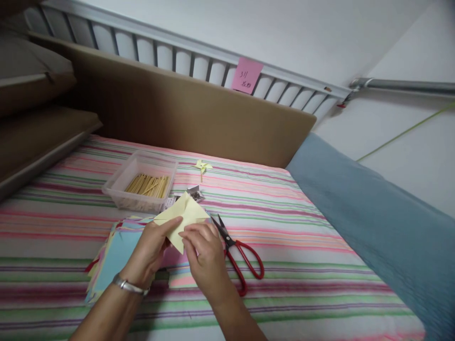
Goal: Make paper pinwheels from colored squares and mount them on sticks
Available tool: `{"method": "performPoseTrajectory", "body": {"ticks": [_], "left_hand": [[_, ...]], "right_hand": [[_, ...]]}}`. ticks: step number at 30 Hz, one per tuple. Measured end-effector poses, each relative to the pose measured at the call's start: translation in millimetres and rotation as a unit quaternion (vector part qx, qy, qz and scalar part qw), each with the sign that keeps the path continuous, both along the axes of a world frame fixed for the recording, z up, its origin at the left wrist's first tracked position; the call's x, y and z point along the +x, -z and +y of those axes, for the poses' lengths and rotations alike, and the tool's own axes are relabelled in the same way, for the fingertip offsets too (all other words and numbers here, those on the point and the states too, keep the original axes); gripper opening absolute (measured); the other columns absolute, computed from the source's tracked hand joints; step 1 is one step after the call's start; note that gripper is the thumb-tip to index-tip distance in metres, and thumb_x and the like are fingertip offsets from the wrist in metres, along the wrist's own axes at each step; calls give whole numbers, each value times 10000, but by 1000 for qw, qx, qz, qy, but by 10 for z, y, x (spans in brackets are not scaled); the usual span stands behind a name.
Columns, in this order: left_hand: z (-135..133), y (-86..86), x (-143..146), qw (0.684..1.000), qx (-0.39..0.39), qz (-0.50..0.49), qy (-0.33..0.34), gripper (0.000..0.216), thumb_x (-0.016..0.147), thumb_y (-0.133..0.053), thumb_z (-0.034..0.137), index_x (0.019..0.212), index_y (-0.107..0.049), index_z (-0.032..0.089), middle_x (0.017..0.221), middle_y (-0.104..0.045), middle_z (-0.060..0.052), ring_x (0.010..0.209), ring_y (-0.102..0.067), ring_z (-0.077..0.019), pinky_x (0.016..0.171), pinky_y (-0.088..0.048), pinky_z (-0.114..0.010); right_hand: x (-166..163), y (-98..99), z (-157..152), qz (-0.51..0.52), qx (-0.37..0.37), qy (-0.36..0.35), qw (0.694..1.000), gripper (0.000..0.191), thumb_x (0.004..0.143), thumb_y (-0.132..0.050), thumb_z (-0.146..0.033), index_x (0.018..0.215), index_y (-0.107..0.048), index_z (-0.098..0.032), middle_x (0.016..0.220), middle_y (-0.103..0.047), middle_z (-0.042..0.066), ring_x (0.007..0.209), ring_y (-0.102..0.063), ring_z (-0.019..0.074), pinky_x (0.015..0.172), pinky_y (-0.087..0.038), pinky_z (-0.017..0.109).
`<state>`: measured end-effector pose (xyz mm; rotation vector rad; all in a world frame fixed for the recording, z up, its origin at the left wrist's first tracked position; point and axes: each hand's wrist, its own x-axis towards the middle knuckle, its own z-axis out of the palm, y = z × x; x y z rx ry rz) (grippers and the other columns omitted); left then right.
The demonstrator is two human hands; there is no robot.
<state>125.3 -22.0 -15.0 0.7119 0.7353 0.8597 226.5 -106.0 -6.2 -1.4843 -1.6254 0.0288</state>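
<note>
A pale yellow square of paper point(184, 211) with slits running in from its corners is held up in front of me. My left hand point(153, 244) grips its lower left side, thumb on top and the other fingers behind. At its right edge my right hand point(204, 253) has thumb and fingertips pinched together; whether they press on the paper's edge or hold something small is hidden. Scissors with red handles point(245, 260) lie just right of my right hand, blades spread. Stacked coloured paper point(121, 251), light blue on top, lies beside and under my left wrist.
A clear plastic box point(119, 192) holds many thin wooden sticks point(149, 185). A small paper pinwheel point(202, 166) lies behind, near an opened small box point(195, 193) of tiny dark pieces. A brown board point(185, 113) leans against the radiator, which bears a pink note point(247, 75).
</note>
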Motion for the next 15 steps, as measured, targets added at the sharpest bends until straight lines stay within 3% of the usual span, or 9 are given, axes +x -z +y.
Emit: {"method": "performPoseTrajectory", "body": {"ticks": [8,15], "left_hand": [[17,-3,-6,999,-32,24,-26,255,602,-762,223,829,-701,121,704,-693,-31,605,-599,-150,545,-454,-228],[-36,-35,37,999,-12,-25,-18,385,603,-756,198,978,-702,126,912,-725,-88,822,-645,-211,728,-497,-282]], "right_hand": [[19,85,5,-24,-6,-11,1000,304,792,-494,-1,971,-644,-194,983,-615,66,952,-509,197,831,-414,344],[-9,12,3,39,-40,-4,998,69,809,-597,-135,779,-636,-183,793,-612,35,825,-531,184,760,-407,319]]}}
